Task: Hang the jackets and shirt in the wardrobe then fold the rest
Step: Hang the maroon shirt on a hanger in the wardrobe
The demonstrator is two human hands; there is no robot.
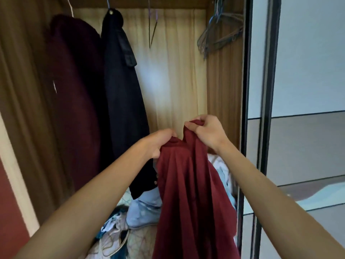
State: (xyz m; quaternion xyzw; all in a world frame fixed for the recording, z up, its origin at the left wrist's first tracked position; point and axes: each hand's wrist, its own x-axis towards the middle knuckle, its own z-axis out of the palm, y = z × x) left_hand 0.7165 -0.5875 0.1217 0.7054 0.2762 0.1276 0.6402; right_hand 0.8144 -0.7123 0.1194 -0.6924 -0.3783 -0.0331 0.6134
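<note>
Both bare forearms reach forward from the lower corners, meeting at the dark red shirt (186, 193); the left hand (158, 142) has its fingers curled round bunched cloth at the shirt's top edge, and the right hand (207, 132), slightly higher and just beside it, pinches a raised fold of the same edge between thumb and fingers; the shirt hangs straight down below both hands, its lower hem out of view. Left of the left hand a black jacket (121, 109) hangs on a hanger, touching a maroon jacket (74, 100) further left; above and between the hands the pale wardrobe back panel (177, 81) shows open space, with a thin purple hanger (153, 28) high up. Above the right hand a bunch of empty wire hangers (220, 32) sits against the side wall; right of that hand runs the dark sliding-door frame (246, 90). Below the left hand light blue jeans (141, 210) lie on a heap of mixed clothes (115, 232).
</note>
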